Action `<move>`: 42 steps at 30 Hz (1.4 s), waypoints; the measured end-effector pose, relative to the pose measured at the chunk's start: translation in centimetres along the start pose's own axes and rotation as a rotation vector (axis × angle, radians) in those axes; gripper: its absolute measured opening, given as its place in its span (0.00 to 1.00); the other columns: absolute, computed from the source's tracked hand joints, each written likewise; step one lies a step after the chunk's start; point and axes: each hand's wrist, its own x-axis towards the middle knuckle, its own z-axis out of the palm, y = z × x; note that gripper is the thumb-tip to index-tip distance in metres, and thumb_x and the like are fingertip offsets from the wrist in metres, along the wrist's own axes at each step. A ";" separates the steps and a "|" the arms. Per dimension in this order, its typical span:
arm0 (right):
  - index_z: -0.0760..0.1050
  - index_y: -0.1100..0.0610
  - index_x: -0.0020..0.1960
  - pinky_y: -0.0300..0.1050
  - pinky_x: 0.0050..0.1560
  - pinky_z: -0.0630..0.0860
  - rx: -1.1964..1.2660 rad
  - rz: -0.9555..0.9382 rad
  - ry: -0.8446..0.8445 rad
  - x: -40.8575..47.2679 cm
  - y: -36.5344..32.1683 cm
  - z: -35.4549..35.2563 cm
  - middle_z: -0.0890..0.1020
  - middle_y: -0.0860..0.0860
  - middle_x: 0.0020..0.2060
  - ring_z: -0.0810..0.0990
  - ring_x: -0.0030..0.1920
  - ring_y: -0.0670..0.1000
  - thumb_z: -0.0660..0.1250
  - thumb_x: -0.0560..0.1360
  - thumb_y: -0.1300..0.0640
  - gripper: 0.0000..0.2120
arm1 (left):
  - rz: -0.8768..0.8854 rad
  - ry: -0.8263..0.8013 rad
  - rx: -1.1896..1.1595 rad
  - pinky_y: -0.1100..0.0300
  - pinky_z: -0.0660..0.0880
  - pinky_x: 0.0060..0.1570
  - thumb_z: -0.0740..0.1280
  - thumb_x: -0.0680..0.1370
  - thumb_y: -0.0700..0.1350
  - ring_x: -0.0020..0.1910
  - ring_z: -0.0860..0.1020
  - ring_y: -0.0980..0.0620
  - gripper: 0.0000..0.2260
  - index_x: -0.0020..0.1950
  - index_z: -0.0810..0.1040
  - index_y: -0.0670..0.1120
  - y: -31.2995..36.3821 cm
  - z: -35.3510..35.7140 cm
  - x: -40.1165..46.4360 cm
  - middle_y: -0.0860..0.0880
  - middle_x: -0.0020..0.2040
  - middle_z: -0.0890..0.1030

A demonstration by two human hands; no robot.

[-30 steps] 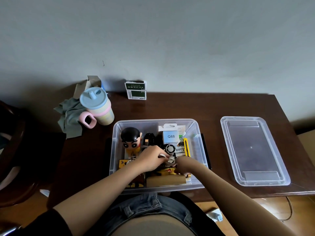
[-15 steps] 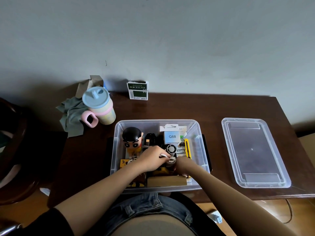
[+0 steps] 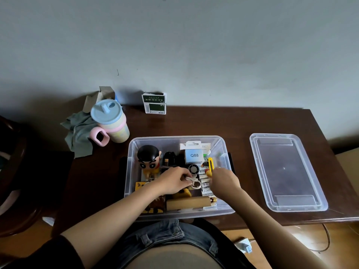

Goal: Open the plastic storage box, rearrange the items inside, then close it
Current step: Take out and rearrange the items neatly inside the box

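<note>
The clear storage box sits open on the table's near edge, its lid lying at three o'clock (well apart). Inside, the left hand pinches a small white looped item; the right hand grips the yellow utility knife.

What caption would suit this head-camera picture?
Both hands, left hand and right hand, sort items in an open plastic storage box; lid aside.

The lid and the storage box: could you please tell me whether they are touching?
Apart. The head view shows the lid lying flat on the table to the right of the storage box, with a strip of bare dark wood between them.
</note>
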 end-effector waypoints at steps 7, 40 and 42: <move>0.73 0.62 0.61 0.45 0.43 0.75 -0.083 0.041 -0.014 1.2 -1.5 1.4 0.77 0.55 0.57 0.78 0.57 0.57 0.60 0.75 0.70 0.16 | -0.043 0.001 0.003 0.54 0.73 0.43 0.65 0.78 0.47 0.45 0.79 0.47 0.08 0.53 0.77 0.44 0.0 -0.2 0.1 0.46 0.47 0.81; 0.65 0.55 0.30 0.41 0.35 0.72 0.171 -0.096 -0.147 1.8 -1.2 1.9 0.73 0.49 0.26 0.71 0.28 0.48 0.62 0.72 0.34 0.27 | 0.017 -0.078 0.618 0.56 0.70 0.39 0.64 0.76 0.50 0.46 0.77 0.45 0.11 0.52 0.80 0.46 -0.6 0.7 0.0 0.47 0.46 0.80; 0.64 0.54 0.30 0.41 0.35 0.71 0.172 -0.112 -0.147 1.9 -1.2 1.7 0.72 0.48 0.26 0.70 0.28 0.47 0.64 0.72 0.35 0.25 | 0.028 -0.034 0.585 0.58 0.68 0.36 0.66 0.74 0.52 0.45 0.78 0.46 0.12 0.51 0.80 0.46 -0.7 0.3 -0.2 0.48 0.46 0.80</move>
